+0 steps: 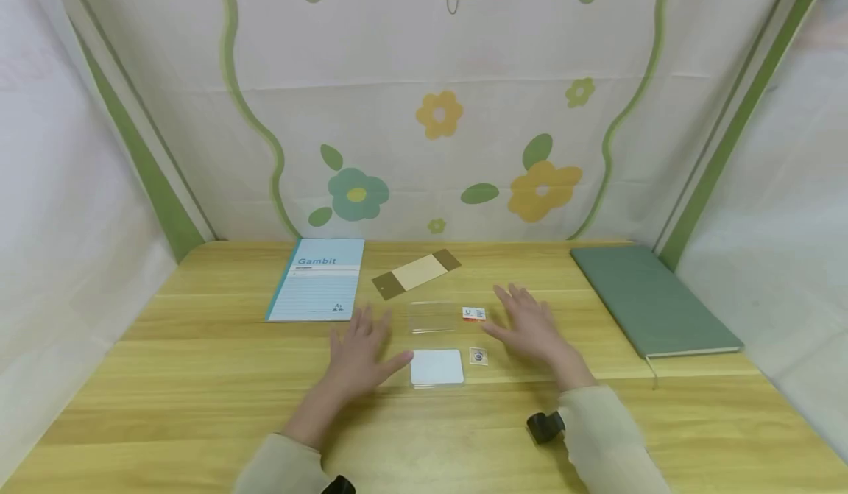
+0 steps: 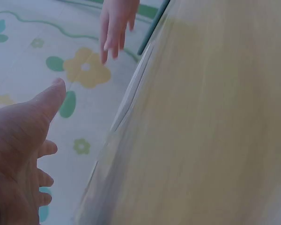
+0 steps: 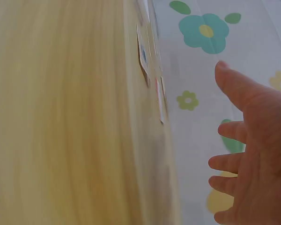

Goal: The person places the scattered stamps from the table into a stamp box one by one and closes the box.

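My left hand (image 1: 360, 361) is spread over the table with its thumb tip right at the left edge of a clear case holding a white card (image 1: 436, 367). My right hand (image 1: 530, 328) is also spread, its thumb close to a small white label with a red edge (image 1: 473, 314). Neither hand holds anything. Between them lies a flat, clear plastic piece (image 1: 432, 317), behind the case. A small square stamp-like sticker (image 1: 478, 356) sits just right of the case. In the wrist views, both hands show extended fingers.
A light blue notebook (image 1: 318, 280) lies at the back left, beside a beige strip with brown ends (image 1: 416, 274). On the right rests a green hardcover notebook (image 1: 652, 299) with a ribbon. A flower-patterned curtain (image 1: 397, 52) hangs behind the wooden table (image 1: 199, 376).
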A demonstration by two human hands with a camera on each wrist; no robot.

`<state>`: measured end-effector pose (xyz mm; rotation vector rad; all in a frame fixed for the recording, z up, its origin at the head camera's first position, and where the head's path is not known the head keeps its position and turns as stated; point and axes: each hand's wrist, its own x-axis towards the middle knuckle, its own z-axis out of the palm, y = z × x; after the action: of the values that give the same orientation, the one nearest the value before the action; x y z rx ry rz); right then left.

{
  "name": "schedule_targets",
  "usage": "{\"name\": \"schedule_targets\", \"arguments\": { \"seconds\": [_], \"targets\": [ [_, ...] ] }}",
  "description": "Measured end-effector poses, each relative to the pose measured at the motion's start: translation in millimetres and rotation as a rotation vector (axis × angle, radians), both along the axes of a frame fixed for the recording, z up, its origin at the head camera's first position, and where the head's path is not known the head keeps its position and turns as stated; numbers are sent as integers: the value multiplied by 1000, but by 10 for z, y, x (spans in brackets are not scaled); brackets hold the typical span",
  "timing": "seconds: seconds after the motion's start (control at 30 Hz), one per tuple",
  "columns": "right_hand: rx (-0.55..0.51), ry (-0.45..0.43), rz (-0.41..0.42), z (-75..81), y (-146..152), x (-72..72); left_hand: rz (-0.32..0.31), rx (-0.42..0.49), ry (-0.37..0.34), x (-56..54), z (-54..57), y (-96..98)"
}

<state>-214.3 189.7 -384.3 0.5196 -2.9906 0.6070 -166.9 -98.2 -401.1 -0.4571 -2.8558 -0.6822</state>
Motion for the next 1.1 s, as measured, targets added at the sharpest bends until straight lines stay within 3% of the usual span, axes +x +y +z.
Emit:
{"name": "schedule_targets", "arguments": {
  "seconds": [0.33, 0.5, 0.73, 1.1],
  "targets": [
    [-296, -108, -15, -275, -31, -182, -95, 130, -53, 61, -220, 201],
    [-391, -74, -74, -398, -71, -238, -118, 151, -33, 73, -276, 210],
    [-341, 50, -157, -478, -165, -278, -120, 123, -5, 79, -342, 206],
    [-308, 47, -219, -481, -210, -265, -123, 92, -15, 74, -348, 197]
  ]
}}
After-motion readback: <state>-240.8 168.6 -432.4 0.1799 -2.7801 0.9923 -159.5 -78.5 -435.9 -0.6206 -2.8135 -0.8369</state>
